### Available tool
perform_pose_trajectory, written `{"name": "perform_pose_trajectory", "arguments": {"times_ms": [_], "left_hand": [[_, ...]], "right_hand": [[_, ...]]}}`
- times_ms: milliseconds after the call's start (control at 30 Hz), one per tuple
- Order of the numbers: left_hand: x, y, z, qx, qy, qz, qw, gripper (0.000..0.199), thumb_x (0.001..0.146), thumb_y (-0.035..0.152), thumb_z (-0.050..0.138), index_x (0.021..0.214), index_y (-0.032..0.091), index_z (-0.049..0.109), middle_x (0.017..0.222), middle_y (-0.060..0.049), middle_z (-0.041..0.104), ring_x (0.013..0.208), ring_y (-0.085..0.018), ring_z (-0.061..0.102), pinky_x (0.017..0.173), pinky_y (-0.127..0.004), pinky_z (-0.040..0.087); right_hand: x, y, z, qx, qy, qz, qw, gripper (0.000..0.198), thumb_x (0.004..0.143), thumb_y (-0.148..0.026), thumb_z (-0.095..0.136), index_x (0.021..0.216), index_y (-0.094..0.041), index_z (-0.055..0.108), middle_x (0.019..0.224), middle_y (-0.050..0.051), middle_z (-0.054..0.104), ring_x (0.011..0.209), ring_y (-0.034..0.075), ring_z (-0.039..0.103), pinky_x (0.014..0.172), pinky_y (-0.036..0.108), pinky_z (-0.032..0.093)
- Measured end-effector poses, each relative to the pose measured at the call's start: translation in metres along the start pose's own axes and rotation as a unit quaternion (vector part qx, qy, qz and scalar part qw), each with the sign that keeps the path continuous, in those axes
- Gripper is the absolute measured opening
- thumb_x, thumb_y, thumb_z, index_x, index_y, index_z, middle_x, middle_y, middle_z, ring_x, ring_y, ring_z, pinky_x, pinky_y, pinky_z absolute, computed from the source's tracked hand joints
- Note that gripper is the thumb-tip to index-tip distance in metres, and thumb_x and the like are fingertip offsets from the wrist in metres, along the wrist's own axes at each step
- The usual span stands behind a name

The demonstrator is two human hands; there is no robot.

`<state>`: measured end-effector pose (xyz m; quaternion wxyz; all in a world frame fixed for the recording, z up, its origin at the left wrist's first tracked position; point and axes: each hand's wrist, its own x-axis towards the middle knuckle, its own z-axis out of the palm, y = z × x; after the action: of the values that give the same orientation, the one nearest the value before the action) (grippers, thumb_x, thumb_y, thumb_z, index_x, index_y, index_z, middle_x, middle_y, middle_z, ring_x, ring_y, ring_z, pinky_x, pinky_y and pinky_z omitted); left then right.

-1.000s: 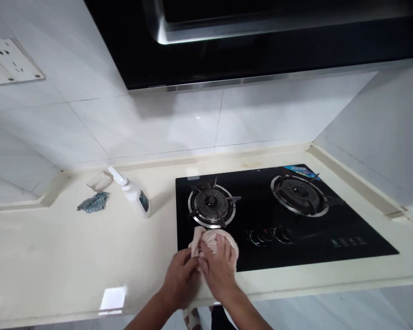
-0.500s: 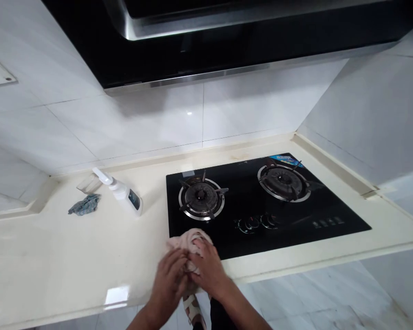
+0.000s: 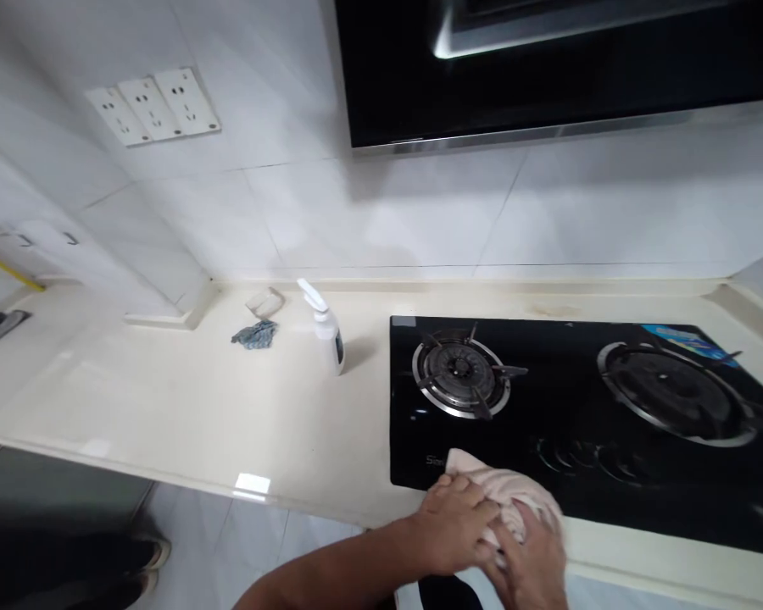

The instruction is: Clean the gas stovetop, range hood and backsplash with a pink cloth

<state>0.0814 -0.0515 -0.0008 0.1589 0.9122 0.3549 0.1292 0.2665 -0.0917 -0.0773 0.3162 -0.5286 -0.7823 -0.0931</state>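
Note:
A pale pink cloth [image 3: 509,487] lies bunched on the front edge of the black gas stove [image 3: 559,373], under both hands. My left hand [image 3: 458,521] is closed on its left side, knuckles up. From the right, my right hand [image 3: 531,551] grips the folds, its fingers partly blurred. The left burner [image 3: 461,373] sits just behind the cloth, with the dark control knobs [image 3: 588,457] to the right. Part of the cloth is hidden beneath the fingers.
A white spray bottle [image 3: 327,330] stands upright on the counter [image 3: 165,381], left of the stove. Beside it lie a crumpled grey-blue rag [image 3: 255,334] and a clear container [image 3: 265,302]. The range hood [image 3: 547,76] overhangs the stove. Another person's legs [image 3: 69,563] show at lower left.
The view has swung left, bringing wall sockets and another person's legs into sight. Both hands stay on the cloth, which now sits farther right along the stove's front edge.

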Motion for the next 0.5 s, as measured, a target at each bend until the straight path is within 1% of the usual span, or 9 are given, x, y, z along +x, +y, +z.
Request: {"name": "perform_pose_trajectory", "arguments": {"times_ms": [67,133,167,233,300,367,400,433,500], "left_hand": [[-0.051,-0.022,-0.013,0.006,0.027,-0.036,0.999,0.044,0.083,0.046,0.066,0.118,0.021,0.059,0.113,-0.008,0.062,0.108,-0.027,0.053,0.093,-0.042,0.042],[-0.108,-0.047,-0.027,0.019,0.094,-0.092,0.991,0.043,0.082,0.041,0.066,0.119,0.021,0.059,0.113,-0.009,0.062,0.105,-0.026,0.055,0.089,-0.04,0.045],[-0.136,-0.059,-0.034,0.034,0.135,-0.123,0.983,0.041,0.083,0.035,0.063,0.121,0.02,0.059,0.113,-0.01,0.063,0.104,-0.027,0.056,0.088,-0.041,0.046],[-0.19,-0.081,-0.049,0.08,0.195,-0.186,0.96,0.041,0.083,0.025,0.056,0.124,0.02,0.058,0.11,-0.011,0.064,0.1,-0.026,0.059,0.086,-0.041,0.049],[-0.235,-0.101,-0.064,0.12,0.22,-0.237,0.938,0.042,0.082,0.024,0.056,0.124,0.021,0.06,0.106,-0.01,0.065,0.097,-0.026,0.062,0.085,-0.042,0.051],[-0.268,-0.115,-0.077,0.145,0.231,-0.281,0.92,0.043,0.081,0.024,0.056,0.124,0.022,0.06,0.105,-0.009,0.066,0.097,-0.026,0.063,0.085,-0.041,0.053],[-0.278,-0.12,-0.081,0.153,0.236,-0.293,0.914,0.042,0.082,0.024,0.056,0.124,0.022,0.06,0.107,-0.009,0.065,0.099,-0.026,0.063,0.086,-0.04,0.053],[-0.285,-0.123,-0.084,0.162,0.241,-0.302,0.908,0.042,0.083,0.024,0.056,0.124,0.022,0.06,0.111,-0.01,0.064,0.102,-0.027,0.062,0.087,-0.04,0.054],[-0.288,-0.124,-0.086,0.183,0.243,-0.313,0.9,0.039,0.085,0.023,0.053,0.123,0.022,0.06,0.12,-0.012,0.062,0.106,-0.028,0.062,0.088,-0.041,0.054]], "right_hand": [[0.016,-0.041,0.014,0.029,-0.035,-0.049,0.998,0.031,0.075,-0.047,0.068,0.1,-0.03,0.073,0.122,0.012,0.053,0.112,0.038,0.048,0.095,0.06,0.04],[0.04,-0.092,0.026,0.077,-0.097,-0.088,0.988,0.04,0.078,-0.044,0.068,0.117,-0.034,0.069,0.128,0.011,0.053,0.115,0.036,0.046,0.094,0.055,0.04],[0.053,-0.12,0.033,0.104,-0.124,-0.112,0.98,0.045,0.08,-0.044,0.067,0.125,-0.036,0.064,0.132,0.01,0.052,0.117,0.036,0.044,0.094,0.053,0.04],[0.081,-0.174,0.048,0.141,-0.143,-0.148,0.968,0.052,0.084,-0.051,0.065,0.133,-0.037,0.057,0.137,0.01,0.049,0.12,0.035,0.042,0.094,0.052,0.039],[0.106,-0.222,0.063,0.168,-0.146,-0.178,0.958,0.053,0.086,-0.058,0.061,0.134,-0.036,0.056,0.136,0.01,0.049,0.116,0.034,0.043,0.092,0.052,0.039],[0.125,-0.257,0.076,0.181,-0.154,-0.213,0.948,0.054,0.089,-0.062,0.054,0.135,-0.035,0.053,0.14,0.01,0.045,0.117,0.035,0.042,0.091,0.052,0.04],[0.131,-0.269,0.081,0.182,-0.16,-0.229,0.943,0.054,0.089,-0.063,0.053,0.135,-0.035,0.053,0.143,0.01,0.043,0.118,0.035,0.041,0.091,0.052,0.04],[0.136,-0.276,0.083,0.179,-0.169,-0.241,0.939,0.054,0.089,-0.064,0.052,0.135,-0.035,0.052,0.145,0.01,0.042,0.12,0.035,0.04,0.091,0.052,0.04],[0.138,-0.277,0.083,0.169,-0.188,-0.252,0.934,0.053,0.089,-0.064,0.053,0.133,-0.034,0.053,0.144,0.008,0.043,0.119,0.033,0.041,0.091,0.051,0.04]]}}
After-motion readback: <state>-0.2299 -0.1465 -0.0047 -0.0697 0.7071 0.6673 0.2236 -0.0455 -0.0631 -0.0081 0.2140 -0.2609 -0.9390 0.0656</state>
